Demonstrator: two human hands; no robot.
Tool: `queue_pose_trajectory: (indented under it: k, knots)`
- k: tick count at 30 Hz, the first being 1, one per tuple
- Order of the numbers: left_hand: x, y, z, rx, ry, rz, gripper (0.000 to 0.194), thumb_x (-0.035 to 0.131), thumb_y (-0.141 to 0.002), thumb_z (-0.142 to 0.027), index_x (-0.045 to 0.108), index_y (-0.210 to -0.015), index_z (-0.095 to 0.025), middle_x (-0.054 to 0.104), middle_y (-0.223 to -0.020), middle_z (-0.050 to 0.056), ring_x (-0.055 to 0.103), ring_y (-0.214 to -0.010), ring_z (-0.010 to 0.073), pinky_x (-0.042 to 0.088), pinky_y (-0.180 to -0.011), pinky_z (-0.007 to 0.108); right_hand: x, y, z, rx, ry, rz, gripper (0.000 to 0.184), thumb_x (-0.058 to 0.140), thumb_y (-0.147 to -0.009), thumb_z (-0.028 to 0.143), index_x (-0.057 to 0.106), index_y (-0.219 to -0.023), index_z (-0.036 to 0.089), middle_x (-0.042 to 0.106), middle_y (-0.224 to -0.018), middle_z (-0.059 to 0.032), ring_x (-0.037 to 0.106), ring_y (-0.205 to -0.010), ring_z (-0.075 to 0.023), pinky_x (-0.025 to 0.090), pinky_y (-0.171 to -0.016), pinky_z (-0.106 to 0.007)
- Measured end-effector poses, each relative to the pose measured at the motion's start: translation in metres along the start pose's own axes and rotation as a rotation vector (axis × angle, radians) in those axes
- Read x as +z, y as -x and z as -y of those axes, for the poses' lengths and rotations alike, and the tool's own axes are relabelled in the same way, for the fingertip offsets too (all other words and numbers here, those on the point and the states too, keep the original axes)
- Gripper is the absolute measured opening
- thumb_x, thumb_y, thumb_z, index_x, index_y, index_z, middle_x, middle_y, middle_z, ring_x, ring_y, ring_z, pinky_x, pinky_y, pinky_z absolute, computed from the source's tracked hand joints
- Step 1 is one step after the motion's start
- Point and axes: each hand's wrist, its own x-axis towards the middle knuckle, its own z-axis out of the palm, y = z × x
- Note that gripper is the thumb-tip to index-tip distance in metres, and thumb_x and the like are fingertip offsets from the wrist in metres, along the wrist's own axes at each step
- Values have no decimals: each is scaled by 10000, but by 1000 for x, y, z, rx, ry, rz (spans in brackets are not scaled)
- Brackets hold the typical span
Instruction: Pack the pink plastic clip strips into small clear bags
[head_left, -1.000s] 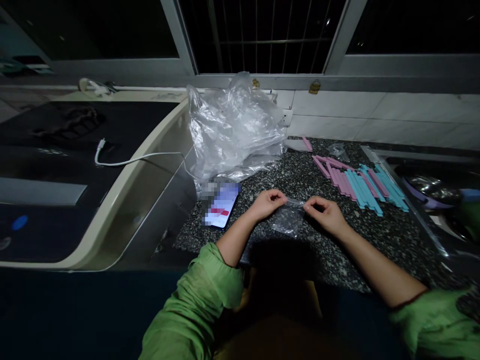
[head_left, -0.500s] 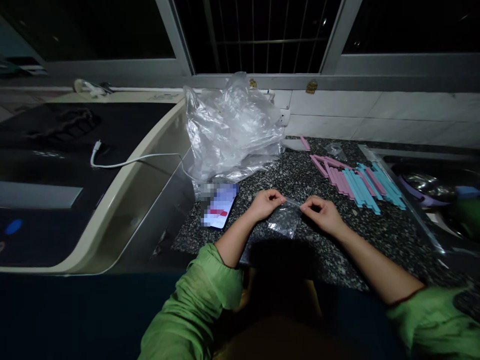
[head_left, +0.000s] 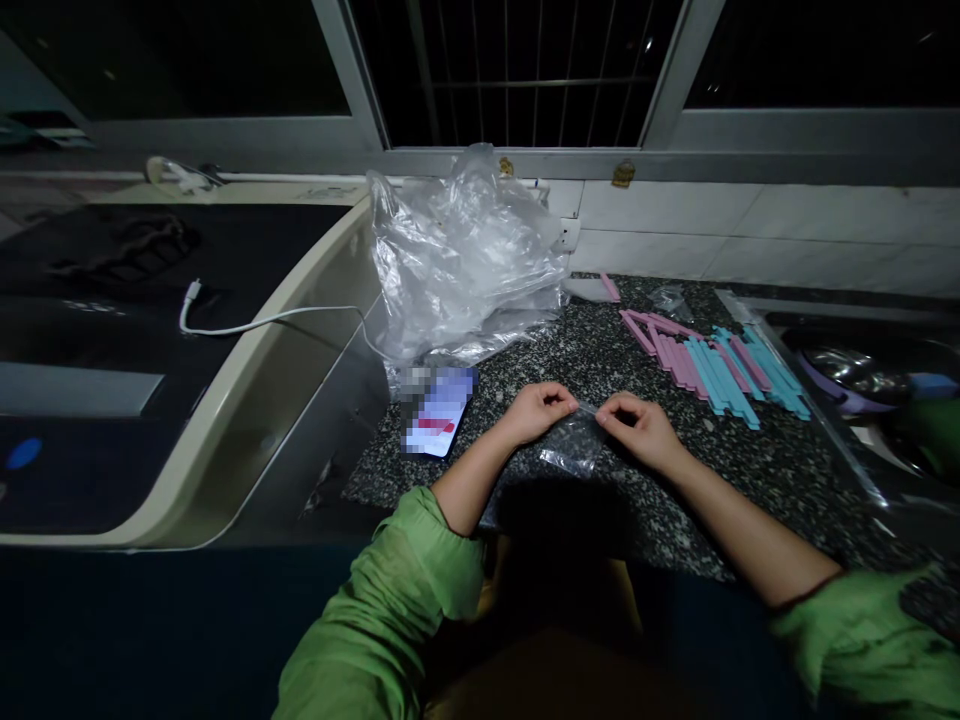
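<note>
A small clear plastic bag (head_left: 571, 447) hangs just above the speckled granite counter (head_left: 675, 500) between my two hands. My left hand (head_left: 538, 410) pinches the left end of the bag's top edge with closed fingers. At the right end of that edge, my right hand (head_left: 640, 430) is closed in the same pinch. The two hands are close together, a few centimetres apart. Both forearms come out of rolled-up green sleeves.
A heap of pink and teal strips (head_left: 712, 365) lies on the counter to the right. A big crumpled clear plastic bag (head_left: 465, 255) stands behind, a phone (head_left: 439, 420) beside it. A white cable (head_left: 262, 320) crosses the appliance on the left. A sink with a metal bowl (head_left: 855, 370) is at far right.
My hands have drawn closer together along the small bag's top edge. The bag has stayed in the same spot above the counter.
</note>
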Motion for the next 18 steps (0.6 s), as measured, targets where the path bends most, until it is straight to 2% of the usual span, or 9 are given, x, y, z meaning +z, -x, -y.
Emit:
queue_pose_trajectory:
  k: [11,18]
  knots:
    - [1,0,-1,-12,-7,6,83,629,-668,-185,616,-615,-123,519,-544,-43,420,-543,73,334,-569,209,0,0,-1,-11,-3,15,206,563,-735,379,599,-629,206,613,-647,-19,540,-661,-162,425,-688,-314]
    - [4,1,-3,-8,2,53,68,616,-668,-166,624,-615,-123,537,-541,-44,439,-539,70,348,-567,202,3,-1,2,-31,21,11,215,554,-747,380,595,-625,208,612,-635,-13,542,-667,-160,423,-688,-311]
